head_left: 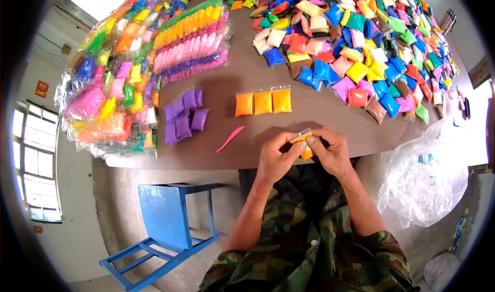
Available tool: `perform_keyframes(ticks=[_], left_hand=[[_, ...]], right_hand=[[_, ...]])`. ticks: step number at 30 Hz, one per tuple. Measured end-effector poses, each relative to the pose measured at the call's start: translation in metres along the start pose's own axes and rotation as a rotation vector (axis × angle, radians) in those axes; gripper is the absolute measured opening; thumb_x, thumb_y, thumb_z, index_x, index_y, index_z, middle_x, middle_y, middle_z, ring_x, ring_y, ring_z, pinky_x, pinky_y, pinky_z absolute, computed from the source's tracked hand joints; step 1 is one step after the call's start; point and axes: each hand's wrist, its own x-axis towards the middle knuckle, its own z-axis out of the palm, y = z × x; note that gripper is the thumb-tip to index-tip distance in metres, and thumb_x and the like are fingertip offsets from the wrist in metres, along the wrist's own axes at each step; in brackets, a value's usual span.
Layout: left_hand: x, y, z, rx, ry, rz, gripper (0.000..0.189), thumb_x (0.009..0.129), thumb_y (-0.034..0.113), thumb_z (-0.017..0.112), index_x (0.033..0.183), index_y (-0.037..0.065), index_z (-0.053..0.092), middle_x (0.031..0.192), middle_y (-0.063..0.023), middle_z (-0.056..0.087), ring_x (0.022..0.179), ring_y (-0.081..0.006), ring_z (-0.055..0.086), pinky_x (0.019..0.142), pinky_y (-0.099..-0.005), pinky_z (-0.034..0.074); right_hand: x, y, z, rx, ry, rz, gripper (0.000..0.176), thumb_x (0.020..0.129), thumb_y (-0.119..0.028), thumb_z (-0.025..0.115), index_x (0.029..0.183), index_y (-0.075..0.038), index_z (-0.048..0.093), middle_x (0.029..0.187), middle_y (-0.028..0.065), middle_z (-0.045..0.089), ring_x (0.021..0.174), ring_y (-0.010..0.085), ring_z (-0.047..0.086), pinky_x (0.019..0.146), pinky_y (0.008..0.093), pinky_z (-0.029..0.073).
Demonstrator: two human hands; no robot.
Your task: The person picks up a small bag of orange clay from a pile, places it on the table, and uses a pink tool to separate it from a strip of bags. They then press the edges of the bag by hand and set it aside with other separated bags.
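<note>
Between my left hand (281, 155) and my right hand (330, 150) is a small orange packet (308, 153) in clear plastic, gripped by both thumbs and fingers at the table's front edge. Fingers of both hands are closed on it, and part of it is covered. Just beyond, three orange packets (263, 102) lie side by side in a row. To the left of my hands rests a pink plastic knife (230, 139). Farther left are several purple packets (182, 126), placed in overlapping rows.
A big heap of mixed-colour packets (356, 70) covers the table's right and back. At left are piled bagged packets (124, 86) and stacked rows of pink packets (191, 52). A clear plastic bag (425, 173) hangs at the right edge. A blue chair (164, 209) stands below.
</note>
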Motion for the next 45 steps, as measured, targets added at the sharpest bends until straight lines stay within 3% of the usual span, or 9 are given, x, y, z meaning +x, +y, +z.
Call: perform_keyframes(ticks=[6, 10, 12, 19, 25, 30, 32, 40, 45], left_hand=[[0.001, -0.01, -0.004, 0.049, -0.004, 0.046, 0.018, 0.1, 0.013, 0.075, 0.11, -0.002, 0.074, 0.092, 0.0007, 0.074, 0.085, -0.0043, 0.062, 0.075, -0.0248, 0.052], [0.001, -0.007, -0.003, 0.108, 0.009, 0.077, 0.019, 0.097, 0.011, 0.076, 0.109, -0.003, 0.074, 0.09, -0.0056, 0.077, 0.084, -0.0064, 0.066, 0.074, -0.0269, 0.055], [0.001, -0.004, -0.001, 0.085, 0.005, 0.073, 0.02, 0.096, 0.012, 0.077, 0.11, -0.002, 0.074, 0.091, -0.0061, 0.077, 0.085, -0.007, 0.067, 0.075, -0.0274, 0.055], [0.003, -0.009, -0.001, 0.081, 0.015, 0.077, 0.021, 0.099, 0.015, 0.077, 0.112, -0.001, 0.075, 0.09, -0.0059, 0.076, 0.085, -0.007, 0.066, 0.076, -0.0273, 0.055], [0.002, -0.015, 0.0, -0.08, 0.134, -0.014, 0.024, 0.102, 0.019, 0.077, 0.113, -0.002, 0.074, 0.086, 0.0019, 0.07, 0.079, -0.0022, 0.058, 0.069, -0.0217, 0.049], [0.002, -0.007, 0.0, -0.151, 0.13, -0.006, 0.027, 0.102, 0.02, 0.078, 0.115, -0.003, 0.073, 0.089, 0.0033, 0.068, 0.079, -0.0018, 0.057, 0.068, -0.0206, 0.048], [0.002, -0.003, -0.003, -0.085, 0.055, -0.058, 0.027, 0.103, 0.017, 0.076, 0.12, -0.004, 0.073, 0.097, -0.0002, 0.072, 0.089, -0.0046, 0.063, 0.08, -0.0224, 0.053], [0.002, -0.023, -0.002, -0.081, 0.159, -0.045, 0.017, 0.104, 0.01, 0.072, 0.116, -0.002, 0.074, 0.098, -0.0001, 0.073, 0.091, -0.0045, 0.064, 0.081, -0.0231, 0.054], [0.001, -0.02, -0.004, -0.168, 0.117, -0.036, 0.019, 0.103, 0.008, 0.072, 0.118, -0.003, 0.073, 0.1, -0.0009, 0.073, 0.09, -0.0054, 0.064, 0.083, -0.0222, 0.053]], right_hand=[[-0.001, -0.002, 0.002, 0.041, 0.0, 0.09, 0.012, 0.098, -0.004, 0.072, 0.107, 0.002, 0.076, 0.086, 0.0085, 0.068, 0.079, 0.0137, 0.061, 0.071, 0.0294, 0.049], [0.0, -0.004, 0.002, 0.029, 0.02, 0.073, 0.011, 0.098, -0.004, 0.072, 0.106, 0.002, 0.075, 0.087, 0.0081, 0.067, 0.079, 0.0133, 0.06, 0.071, 0.0287, 0.049], [-0.001, 0.001, 0.0, 0.046, -0.011, 0.032, 0.013, 0.104, -0.008, 0.069, 0.109, 0.003, 0.074, 0.093, 0.0031, 0.067, 0.085, 0.0084, 0.059, 0.074, 0.0264, 0.048], [0.0, 0.002, 0.001, -0.019, -0.008, 0.019, 0.014, 0.104, -0.01, 0.07, 0.108, 0.003, 0.074, 0.091, 0.0047, 0.066, 0.083, 0.0096, 0.059, 0.074, 0.0267, 0.048], [0.003, -0.016, 0.004, -0.173, -0.026, -0.025, 0.017, 0.097, -0.012, 0.075, 0.107, 0.001, 0.076, 0.084, 0.0136, 0.07, 0.071, 0.0196, 0.064, 0.064, 0.0337, 0.05], [0.003, -0.012, 0.0, -0.149, -0.052, -0.006, 0.017, 0.096, -0.011, 0.076, 0.108, 0.001, 0.076, 0.086, 0.0145, 0.071, 0.075, 0.025, 0.067, 0.07, 0.0356, 0.053], [0.003, -0.012, -0.001, -0.171, -0.092, -0.006, 0.017, 0.096, -0.01, 0.076, 0.108, 0.001, 0.076, 0.087, 0.0149, 0.072, 0.077, 0.0269, 0.069, 0.072, 0.036, 0.054], [0.001, -0.011, 0.0, -0.176, -0.094, 0.023, 0.021, 0.094, -0.016, 0.077, 0.108, 0.0, 0.077, 0.095, 0.0149, 0.075, 0.08, 0.0281, 0.071, 0.074, 0.0366, 0.056], [0.001, -0.006, -0.003, -0.073, -0.084, 0.08, 0.02, 0.096, -0.016, 0.077, 0.108, -0.001, 0.077, 0.092, 0.0113, 0.074, 0.076, 0.0211, 0.066, 0.072, 0.0349, 0.054]])
